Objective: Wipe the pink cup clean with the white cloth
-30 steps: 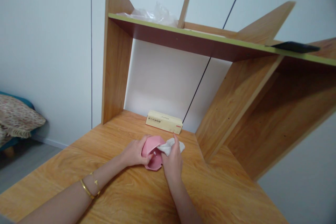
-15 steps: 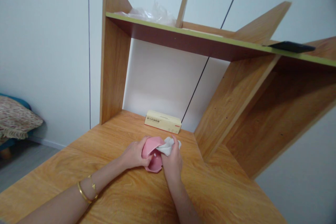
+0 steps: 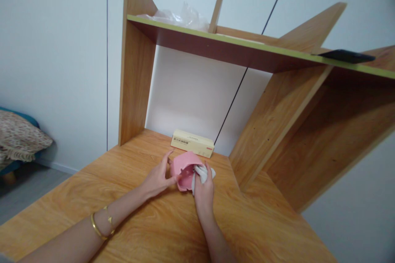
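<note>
A pink bowl-like container is tipped on its side on the wooden desk, its opening turned toward me. My left hand grips its left rim with thumb and fingers. My right hand is closed on a white cloth and presses it against the inside and right edge of the container. A gold bracelet sits on my left wrist.
A beige rectangular box lies at the back of the desk by the wall. A wooden shelf spans above, with crumpled clear plastic on it and a dark flat object at right. A slanted wooden panel rises to the right.
The pink container has been turned more upright on its side and shifted slightly away from me. My left fingers have spread along its rim, and the cloth has moved further into the opening.
</note>
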The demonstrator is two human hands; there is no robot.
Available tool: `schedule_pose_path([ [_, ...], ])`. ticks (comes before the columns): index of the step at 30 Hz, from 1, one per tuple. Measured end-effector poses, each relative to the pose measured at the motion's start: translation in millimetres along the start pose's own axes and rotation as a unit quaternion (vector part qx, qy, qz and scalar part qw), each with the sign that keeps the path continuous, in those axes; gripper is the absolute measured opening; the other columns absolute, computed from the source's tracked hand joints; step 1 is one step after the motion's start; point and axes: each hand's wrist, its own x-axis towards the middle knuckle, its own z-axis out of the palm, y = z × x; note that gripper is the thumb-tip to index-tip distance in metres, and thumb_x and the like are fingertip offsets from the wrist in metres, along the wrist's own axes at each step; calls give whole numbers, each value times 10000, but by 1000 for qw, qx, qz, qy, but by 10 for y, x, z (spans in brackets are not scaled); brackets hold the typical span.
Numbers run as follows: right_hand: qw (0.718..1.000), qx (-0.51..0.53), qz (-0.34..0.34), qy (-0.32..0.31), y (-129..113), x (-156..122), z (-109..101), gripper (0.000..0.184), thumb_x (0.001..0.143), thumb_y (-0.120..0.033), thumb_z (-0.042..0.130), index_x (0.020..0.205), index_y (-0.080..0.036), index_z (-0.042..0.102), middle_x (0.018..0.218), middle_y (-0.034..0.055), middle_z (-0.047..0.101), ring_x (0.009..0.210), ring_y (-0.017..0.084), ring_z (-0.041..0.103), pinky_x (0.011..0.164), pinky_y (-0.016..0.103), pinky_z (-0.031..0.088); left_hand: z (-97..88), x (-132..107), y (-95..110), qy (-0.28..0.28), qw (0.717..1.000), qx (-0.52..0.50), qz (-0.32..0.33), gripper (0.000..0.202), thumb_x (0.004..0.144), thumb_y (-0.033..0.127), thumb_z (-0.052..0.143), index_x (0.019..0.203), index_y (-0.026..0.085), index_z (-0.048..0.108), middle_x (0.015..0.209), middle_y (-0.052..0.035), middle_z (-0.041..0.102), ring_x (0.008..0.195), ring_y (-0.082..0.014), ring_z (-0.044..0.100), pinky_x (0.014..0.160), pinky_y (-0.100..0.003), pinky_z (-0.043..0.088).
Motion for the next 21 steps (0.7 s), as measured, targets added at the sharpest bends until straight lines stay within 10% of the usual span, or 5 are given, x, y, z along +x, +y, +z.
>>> schedule_pose_path([
  [5, 1000, 19, 20, -3, -20, 7, 37, 491, 749, -333, 410, 1202, -145, 427, 1047, 106, 600, 916, 209, 572, 733, 281, 428, 90, -35, 30, -26, 995, -81, 53, 781, 649, 444, 647, 1267, 149, 272, 1199, -123, 485, 1067, -240, 487, 894, -341, 392],
  [21, 975, -211, -70, -4, -164, -25, -111, 608, 737, -412, 502, 1270, -175, 328, 1034, 129, 612, 889, 266, 598, 655, 308, 421, 62, -82, 108, 19, 997, 78, -8, 518, 644, 425, 577, 1074, 159, 462, 945, -79, 634, 817, -231, 603, 715, -319, 470],
])
